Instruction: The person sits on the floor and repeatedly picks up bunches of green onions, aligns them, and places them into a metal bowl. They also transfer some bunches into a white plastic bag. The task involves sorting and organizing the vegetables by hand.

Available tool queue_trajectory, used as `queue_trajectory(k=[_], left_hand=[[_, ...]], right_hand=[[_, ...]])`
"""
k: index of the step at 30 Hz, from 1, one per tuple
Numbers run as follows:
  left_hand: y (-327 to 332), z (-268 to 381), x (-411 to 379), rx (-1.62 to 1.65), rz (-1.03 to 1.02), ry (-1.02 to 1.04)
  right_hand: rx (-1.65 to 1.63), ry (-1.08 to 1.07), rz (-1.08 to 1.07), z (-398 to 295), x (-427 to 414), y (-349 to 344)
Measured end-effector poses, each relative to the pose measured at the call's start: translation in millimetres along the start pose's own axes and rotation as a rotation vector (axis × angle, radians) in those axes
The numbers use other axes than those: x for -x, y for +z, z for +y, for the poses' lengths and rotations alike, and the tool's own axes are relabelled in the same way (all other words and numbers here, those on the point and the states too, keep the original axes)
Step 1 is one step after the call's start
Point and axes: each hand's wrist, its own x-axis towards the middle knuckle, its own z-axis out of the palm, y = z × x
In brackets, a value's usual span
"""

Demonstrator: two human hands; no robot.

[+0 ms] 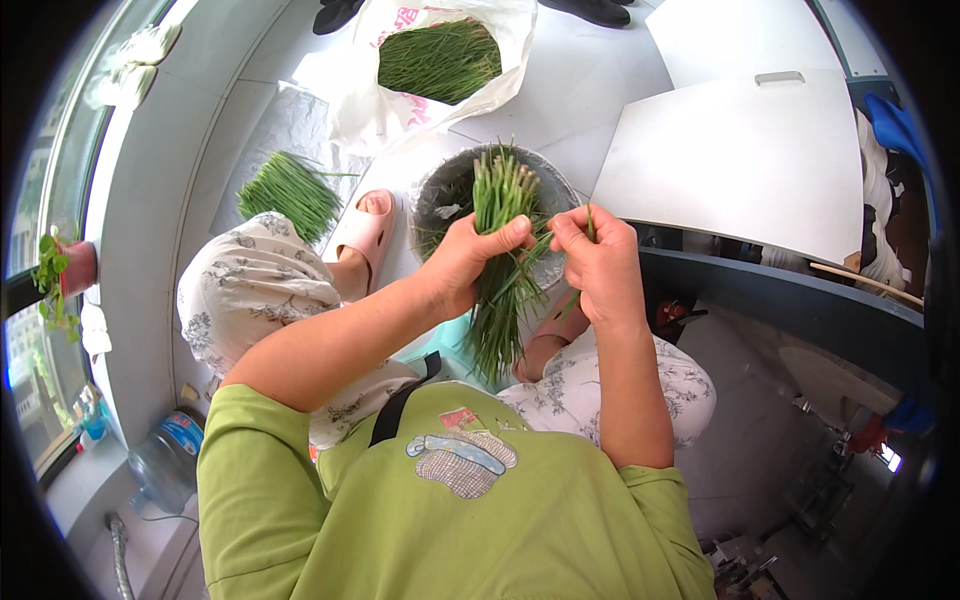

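A thick bunch of green chives [504, 196] is gripped in my left hand [469, 262], its pale cut ends up and the leaves hanging toward my lap. My right hand [598, 259], just beside it, pinches a few thin green blades [590, 223] between thumb and fingers. Below the bunch stands a round bin [553, 174] lined with clear plastic, with loose green scraps [456, 196] inside; the bunch and my hands hide part of it. To the left a neat pile of chives [291, 196] lies on a plastic sheet [279, 124] on the floor.
A white plastic bag [352, 112] full of chives [441, 61] stands open beyond the bin. White cabinet doors [735, 157] jut in at the right. At the left are a window ledge, a potted plant [76, 268] and a large water bottle [166, 454]. Dark shoes [589, 11] show at the top.
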Motion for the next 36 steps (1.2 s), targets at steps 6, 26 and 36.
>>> queue_trajectory(k=[6, 26, 36], left_hand=[[-9.4, 6.4, -6.9, -0.114, 0.122, 0.045], [11.7, 15.2, 0.1, -0.392, 0.006, 0.154], [1.1, 13.4, -6.4, -0.296, 0.138, 0.171]], right_hand=[[-0.207, -0.012, 0.055, -5.2, -5.9, -20.3], [0.021, 0.072, -0.135, 0.8, -5.0, -8.1], [0.102, 0.092, -0.102, 12.3, -2.6, -2.2]])
